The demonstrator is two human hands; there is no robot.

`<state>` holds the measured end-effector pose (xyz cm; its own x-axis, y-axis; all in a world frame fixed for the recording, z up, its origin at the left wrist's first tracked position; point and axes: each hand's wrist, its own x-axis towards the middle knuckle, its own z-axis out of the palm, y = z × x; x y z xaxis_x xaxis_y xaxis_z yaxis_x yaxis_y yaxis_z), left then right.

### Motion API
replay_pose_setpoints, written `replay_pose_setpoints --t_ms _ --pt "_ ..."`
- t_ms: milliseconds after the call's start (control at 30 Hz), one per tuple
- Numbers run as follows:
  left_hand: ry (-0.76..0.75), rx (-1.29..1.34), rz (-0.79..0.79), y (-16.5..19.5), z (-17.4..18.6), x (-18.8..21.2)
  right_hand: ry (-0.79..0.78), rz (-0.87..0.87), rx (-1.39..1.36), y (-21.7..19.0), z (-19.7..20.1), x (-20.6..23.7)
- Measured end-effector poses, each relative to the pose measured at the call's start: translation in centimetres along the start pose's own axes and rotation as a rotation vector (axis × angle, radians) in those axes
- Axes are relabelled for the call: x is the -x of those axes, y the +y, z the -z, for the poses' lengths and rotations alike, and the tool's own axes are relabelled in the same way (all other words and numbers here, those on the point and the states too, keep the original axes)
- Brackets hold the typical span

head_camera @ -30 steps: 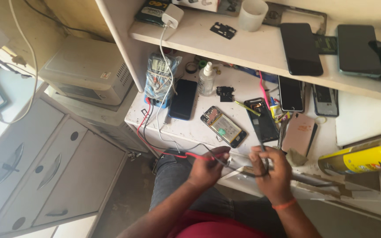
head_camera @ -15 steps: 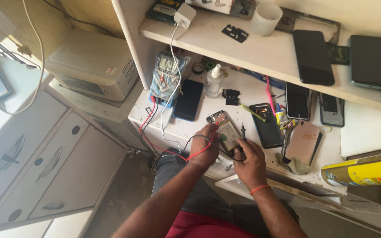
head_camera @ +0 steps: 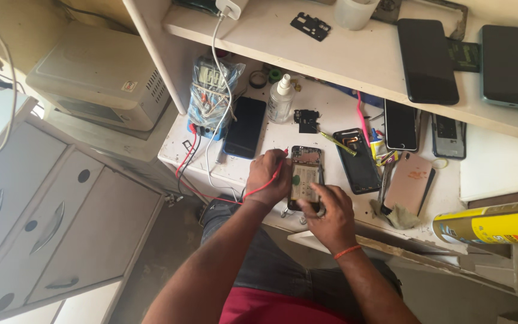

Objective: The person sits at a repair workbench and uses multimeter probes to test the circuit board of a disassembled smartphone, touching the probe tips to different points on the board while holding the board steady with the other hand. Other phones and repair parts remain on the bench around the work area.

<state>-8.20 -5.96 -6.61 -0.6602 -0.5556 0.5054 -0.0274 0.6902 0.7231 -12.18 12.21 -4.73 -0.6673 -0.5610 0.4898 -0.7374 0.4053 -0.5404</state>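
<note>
Here the left hand is closing its fingers around a red probe lead, its tip pointing at the upper end of an opened phone that is lying flat near the front edge of the white bench. The right hand is resting on the lower end of that phone, fingers curled; whether it is pinching a second probe cannot be told, since the fingers are hiding it. The red lead is trailing left and down over the bench edge, then rising to a multimeter wrapped in clear plastic at the back left. A black phone is lying face down just beside the multimeter, and a small clear bottle is standing near it. To the right of the opened phone a dark phone shell is lying, then a pink phone back. A yellow spray can is lying on its side at the far right. On the shelf above, two dark phones are lying flat.
</note>
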Motion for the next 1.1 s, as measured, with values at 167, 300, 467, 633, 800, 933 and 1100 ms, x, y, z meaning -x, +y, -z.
replay_pose_setpoints --t_ms 167,300,467,633,800,933,1100 --pt "-0.044 0.086 -0.139 2.1 1.4 2.0 0.062 0.033 -0.142 -0.5 1.8 -1.0" --pt "-0.134 0.245 -0.261 5.7 3.8 4.1 -0.001 0.303 -0.139 -1.5 4.1 -2.1" --pt "-0.337 0.235 -0.3 8.8 7.2 3.2 -0.141 0.256 -0.231 -2.2 4.5 -1.3" --pt "-0.354 0.232 -0.396 9.4 8.7 2.4 -0.239 0.109 -0.257 -1.4 5.5 0.1" --pt "-0.585 0.307 -0.201 8.2 6.9 3.3 -0.161 0.251 -0.295 -2.8 5.6 0.7" --pt "-0.423 0.337 -0.187 6.9 5.7 3.9 -0.219 0.167 -0.247 -3.8 5.9 1.0" --pt "-0.079 0.259 -0.192 5.3 3.9 3.7 -0.023 0.418 -0.203 -4.3 7.2 0.0"
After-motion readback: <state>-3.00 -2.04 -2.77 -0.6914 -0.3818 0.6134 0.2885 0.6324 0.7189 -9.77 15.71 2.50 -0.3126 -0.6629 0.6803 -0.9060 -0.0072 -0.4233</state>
